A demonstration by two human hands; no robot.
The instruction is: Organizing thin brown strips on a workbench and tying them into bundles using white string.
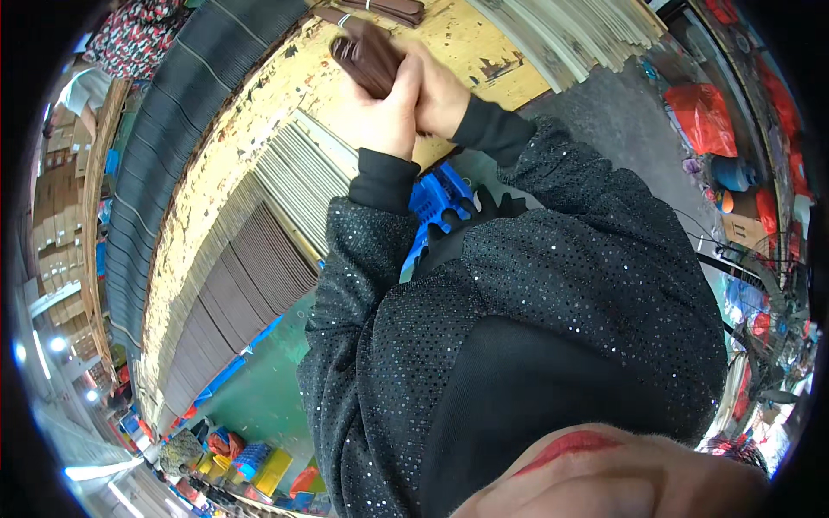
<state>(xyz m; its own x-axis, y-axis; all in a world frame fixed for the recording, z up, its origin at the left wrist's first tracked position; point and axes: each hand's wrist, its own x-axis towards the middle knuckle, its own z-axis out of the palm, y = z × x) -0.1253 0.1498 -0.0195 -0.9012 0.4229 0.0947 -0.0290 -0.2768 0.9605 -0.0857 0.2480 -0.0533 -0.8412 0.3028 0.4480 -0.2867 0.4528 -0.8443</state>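
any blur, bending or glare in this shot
Head view: the right grip looks slightly blurred, while the speckles on the left sleeve are crisper; head view: the table has its long left edge bowed by fisheye distortion, with black corners around the picture; head view: a lamp at lower left glares white.

Glossy dark-brown bundle (370,66), tilted

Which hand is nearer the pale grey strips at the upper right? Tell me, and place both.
Right. In the picture, the right hand lies left of and lower than the pale grey strips; the left hand lies farther left.
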